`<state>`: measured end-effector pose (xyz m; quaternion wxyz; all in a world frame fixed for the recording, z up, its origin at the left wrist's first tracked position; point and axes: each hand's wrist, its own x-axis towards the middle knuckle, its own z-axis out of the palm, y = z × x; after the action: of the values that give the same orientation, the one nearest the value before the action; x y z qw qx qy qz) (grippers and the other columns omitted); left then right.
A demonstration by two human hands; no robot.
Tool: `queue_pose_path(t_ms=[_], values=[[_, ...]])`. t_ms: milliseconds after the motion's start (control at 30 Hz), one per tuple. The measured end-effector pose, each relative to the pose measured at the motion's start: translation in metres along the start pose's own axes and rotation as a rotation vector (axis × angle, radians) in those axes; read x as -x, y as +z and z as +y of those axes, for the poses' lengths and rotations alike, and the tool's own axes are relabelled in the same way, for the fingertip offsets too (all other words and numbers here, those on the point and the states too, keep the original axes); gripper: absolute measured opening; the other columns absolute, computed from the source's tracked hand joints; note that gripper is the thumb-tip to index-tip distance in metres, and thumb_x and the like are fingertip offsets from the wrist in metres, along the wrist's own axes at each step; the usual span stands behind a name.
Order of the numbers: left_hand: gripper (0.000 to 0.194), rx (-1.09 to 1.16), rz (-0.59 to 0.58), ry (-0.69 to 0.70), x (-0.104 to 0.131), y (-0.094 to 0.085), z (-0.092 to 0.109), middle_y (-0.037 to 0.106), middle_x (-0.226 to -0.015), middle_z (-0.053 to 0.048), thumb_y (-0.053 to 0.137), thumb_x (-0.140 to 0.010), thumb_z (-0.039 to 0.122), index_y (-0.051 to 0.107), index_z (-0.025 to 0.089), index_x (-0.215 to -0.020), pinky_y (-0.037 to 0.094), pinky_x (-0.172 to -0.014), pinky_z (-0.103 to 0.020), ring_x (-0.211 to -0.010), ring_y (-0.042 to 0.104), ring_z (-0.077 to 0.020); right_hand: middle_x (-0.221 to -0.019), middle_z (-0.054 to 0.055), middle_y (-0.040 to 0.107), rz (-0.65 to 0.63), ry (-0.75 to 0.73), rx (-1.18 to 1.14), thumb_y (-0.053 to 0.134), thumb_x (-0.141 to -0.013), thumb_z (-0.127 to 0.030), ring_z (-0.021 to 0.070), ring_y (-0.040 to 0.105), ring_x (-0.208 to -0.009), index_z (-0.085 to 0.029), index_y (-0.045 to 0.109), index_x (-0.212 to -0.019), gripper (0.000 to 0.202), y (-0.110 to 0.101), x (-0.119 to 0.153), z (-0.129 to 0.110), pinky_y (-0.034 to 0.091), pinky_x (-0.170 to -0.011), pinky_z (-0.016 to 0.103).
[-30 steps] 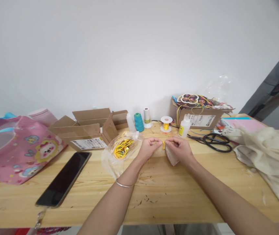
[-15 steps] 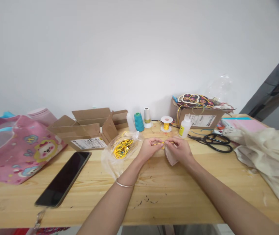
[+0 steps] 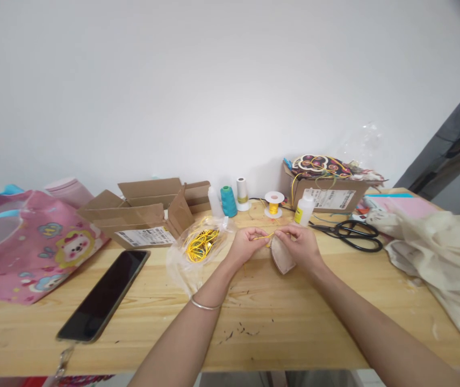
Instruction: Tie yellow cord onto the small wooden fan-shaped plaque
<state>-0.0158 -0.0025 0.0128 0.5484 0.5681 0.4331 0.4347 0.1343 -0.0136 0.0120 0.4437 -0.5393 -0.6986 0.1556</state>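
A thin yellow cord runs between my two hands above the wooden table. My left hand pinches its left end with thumb and fingertips. On the other side, my right hand is closed on the cord near a small beige fabric piece with a dark edge. That piece hangs under the right fingers and tapers toward its lower end. Whether the right hand also grips it, I cannot tell. Just left of my left hand lies a clear plastic bag with a tangle of yellow cord.
Behind my hands stand a teal thread cone, a white spool, a yellow cord spool and a small bottle. Black scissors and cream cloth lie right; a phone and open carton left.
My right hand has shifted slightly right, away from the left one. More of the yellow cord and of the beige piece shows between them.
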Motion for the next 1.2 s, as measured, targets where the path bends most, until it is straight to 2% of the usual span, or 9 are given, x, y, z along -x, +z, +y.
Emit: queue_pose_path(t_ms=[200,367,633,967,1200], values=[[0.025,0.013,0.022,-0.032,-0.0005,-0.0001,-0.0020,0.056,-0.051,0.002,0.064,-0.051,0.030,0.058,0.012,-0.067,0.031,-0.044,-0.017,-0.043,0.044,-0.0050,-0.063,0.003,0.057,-0.011,-0.055,0.050,0.046,-0.070,-0.033,0.0145,0.050,-0.064,-0.018,0.062,-0.072,0.022,0.0005,-0.0015,0.0012,0.037,-0.060,0.026],[0.024,0.026,0.000,-0.014,-0.0007,-0.0002,-0.0037,0.058,-0.056,0.000,0.064,-0.052,0.030,0.059,0.012,-0.067,0.035,-0.050,-0.019,-0.049,0.048,-0.0067,-0.067,0.004,0.059,-0.029,-0.090,0.120,0.048,-0.069,-0.037,0.0163,0.051,-0.069,-0.020,0.064,-0.074,0.024,0.0014,-0.0003,-0.0019,0.038,-0.064,0.028],[0.024,0.017,-0.021,0.011,-0.0001,0.0009,-0.0026,0.059,-0.060,-0.001,0.063,-0.053,0.030,0.058,0.012,-0.068,0.036,-0.051,-0.019,-0.052,0.049,-0.0077,-0.067,0.004,0.059,-0.014,-0.066,0.071,0.048,-0.070,-0.034,0.0165,0.051,-0.068,-0.019,0.064,-0.070,0.022,0.0022,0.0018,-0.0025,0.038,-0.062,0.027],[0.022,-0.080,-0.030,0.041,-0.0010,0.0010,-0.0055,0.055,-0.053,0.000,0.060,-0.055,0.031,0.058,0.011,-0.067,0.032,-0.045,-0.017,-0.047,0.045,-0.0065,-0.058,0.003,0.055,0.004,-0.107,-0.047,0.050,-0.068,-0.029,0.0142,0.050,-0.060,-0.018,0.063,-0.062,0.018,0.0012,0.0045,-0.0072,0.038,-0.056,0.025],[0.023,-0.020,-0.039,0.022,-0.0005,0.0014,-0.0040,0.059,-0.059,-0.001,0.062,-0.053,0.030,0.060,0.011,-0.068,0.036,-0.049,-0.019,-0.052,0.049,-0.0084,-0.057,0.002,0.055,-0.010,-0.035,-0.060,0.050,-0.067,-0.029,0.0140,0.050,-0.058,-0.016,0.063,-0.062,0.019,-0.0002,0.0003,-0.0023,0.038,-0.055,0.025]])
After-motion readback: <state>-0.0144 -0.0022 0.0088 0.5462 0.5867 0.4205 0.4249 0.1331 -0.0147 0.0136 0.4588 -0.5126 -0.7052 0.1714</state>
